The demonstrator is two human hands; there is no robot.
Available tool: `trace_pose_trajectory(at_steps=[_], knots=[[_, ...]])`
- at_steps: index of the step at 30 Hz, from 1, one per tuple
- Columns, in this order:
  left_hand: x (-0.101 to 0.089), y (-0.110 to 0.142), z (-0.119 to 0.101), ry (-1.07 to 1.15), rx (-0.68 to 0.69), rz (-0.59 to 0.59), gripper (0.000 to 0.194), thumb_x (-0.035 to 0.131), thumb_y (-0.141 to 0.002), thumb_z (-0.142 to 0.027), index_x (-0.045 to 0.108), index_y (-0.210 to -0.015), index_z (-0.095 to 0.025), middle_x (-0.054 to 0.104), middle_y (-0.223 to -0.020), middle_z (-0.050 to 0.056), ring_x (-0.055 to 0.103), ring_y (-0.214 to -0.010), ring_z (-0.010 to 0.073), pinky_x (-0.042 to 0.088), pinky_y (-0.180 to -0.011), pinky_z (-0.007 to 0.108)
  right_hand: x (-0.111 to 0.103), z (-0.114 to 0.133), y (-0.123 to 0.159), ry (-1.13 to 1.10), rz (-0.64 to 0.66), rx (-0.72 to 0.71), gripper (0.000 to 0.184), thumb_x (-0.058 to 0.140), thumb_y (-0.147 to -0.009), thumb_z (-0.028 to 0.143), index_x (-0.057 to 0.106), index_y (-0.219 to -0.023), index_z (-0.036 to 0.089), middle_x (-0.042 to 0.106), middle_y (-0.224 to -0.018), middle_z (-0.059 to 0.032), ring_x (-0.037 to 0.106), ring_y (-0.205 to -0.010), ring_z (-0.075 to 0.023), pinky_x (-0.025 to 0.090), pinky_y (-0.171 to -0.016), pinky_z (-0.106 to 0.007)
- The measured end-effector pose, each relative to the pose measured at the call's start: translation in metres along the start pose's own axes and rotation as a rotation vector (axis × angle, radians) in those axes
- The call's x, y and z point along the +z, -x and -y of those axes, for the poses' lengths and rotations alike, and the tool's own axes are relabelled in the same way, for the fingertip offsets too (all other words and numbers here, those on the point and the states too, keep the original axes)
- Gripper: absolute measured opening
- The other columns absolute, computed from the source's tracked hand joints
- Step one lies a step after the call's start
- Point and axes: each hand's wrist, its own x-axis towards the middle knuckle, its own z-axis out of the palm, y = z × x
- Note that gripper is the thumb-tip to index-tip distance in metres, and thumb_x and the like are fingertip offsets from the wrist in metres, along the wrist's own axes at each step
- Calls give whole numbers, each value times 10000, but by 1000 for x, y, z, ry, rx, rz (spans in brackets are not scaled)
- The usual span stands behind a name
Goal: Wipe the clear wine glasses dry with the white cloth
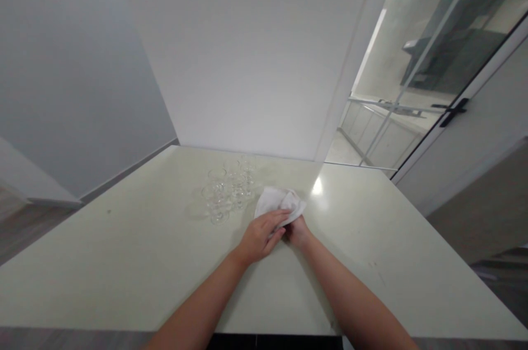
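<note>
A white cloth [270, 200] is bunched between my two hands above the middle of the table. My left hand [260, 235] lies over the cloth's near side, its fingers bent round the fabric. Beneath the cloth's right side, my right hand [297, 230] is closed, and most of its fingers are hidden by the fabric. Whether something is wrapped inside the cloth cannot be seen. Just left of the cloth stand several clear stemmed glasses [218, 198], grouped close together and apart from my hands.
The pale table [124, 262] reaches back to a white wall [256, 75]. On the right is a glass-paned door with a black handle [455, 112]. A grey wall [78, 64] rises beyond the table's left edge. Light reflects off the tabletop right of the cloth.
</note>
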Motion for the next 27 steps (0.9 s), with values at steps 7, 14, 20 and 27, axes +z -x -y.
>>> trace_pose_trajectory(at_steps=[7, 14, 20, 27], knots=[[-13, -4, 13, -328, -247, -519, 491, 578, -842, -304, 415, -1295, -206, 410, -1429, 159, 340, -1370, 286, 286, -1105, 526, 1, 15, 5, -275, -6, -60, 649, 464, -759, 704, 645, -1138, 209, 658, -1187, -125, 616, -1088, -283, 508, -864, -437], [-15, -12, 24, -285, -308, -523, 677, 560, -862, -344, 230, -1440, -220, 186, -1545, 173, 145, -1448, 304, 193, -1137, 563, -13, -2, 3, -177, -85, -54, 747, 431, -666, 829, 652, -1107, 268, 618, -1259, -121, 576, -1168, -299, 497, -886, -439], [-12, -15, 29, -229, -367, -584, 771, 582, -853, -358, 149, -1474, -213, 133, -1557, 174, 121, -1454, 295, 155, -1160, 544, -13, -4, 4, -128, -88, -67, 749, 406, -686, 831, 641, -1119, 267, 629, -1231, -135, 592, -1145, -301, 502, -876, -443], [-10, -15, 34, -224, -412, -638, 781, 599, -840, -355, 159, -1468, -205, 214, -1519, 185, 205, -1425, 289, 213, -1146, 517, -14, -5, 3, -116, -101, -58, 741, 436, -671, 829, 645, -1119, 275, 618, -1249, -135, 585, -1159, -297, 512, -854, -427]])
